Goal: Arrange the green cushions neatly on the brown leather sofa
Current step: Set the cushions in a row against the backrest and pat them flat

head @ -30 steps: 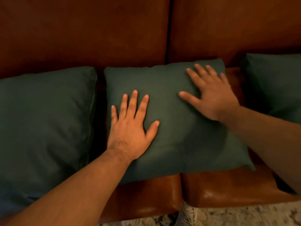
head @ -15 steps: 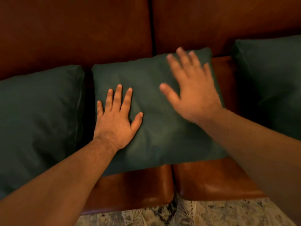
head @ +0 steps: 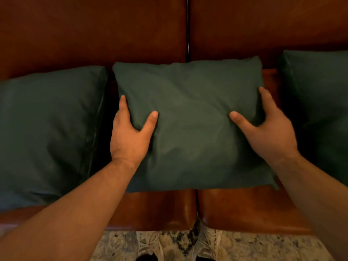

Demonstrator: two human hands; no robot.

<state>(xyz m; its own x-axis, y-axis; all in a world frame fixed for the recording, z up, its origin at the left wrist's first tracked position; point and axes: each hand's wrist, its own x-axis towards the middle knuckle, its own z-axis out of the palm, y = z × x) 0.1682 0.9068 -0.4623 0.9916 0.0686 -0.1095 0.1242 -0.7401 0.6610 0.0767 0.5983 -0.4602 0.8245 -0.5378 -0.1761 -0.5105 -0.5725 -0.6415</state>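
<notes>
While the left hand (head: pixel 130 140) grips the left edge of the middle green cushion (head: pixel 190 117), thumb pressed on its front and fingers tucked round the side, the right hand (head: pixel 271 132) clamps the right edge likewise. This cushion leans on the brown leather sofa (head: pixel 94 31) backrest, over the seat seam. The left green cushion (head: pixel 49 129) and right green cushion (head: pixel 320 91) stand just beside it, behind a patterned rug (head: pixel 244 245).
</notes>
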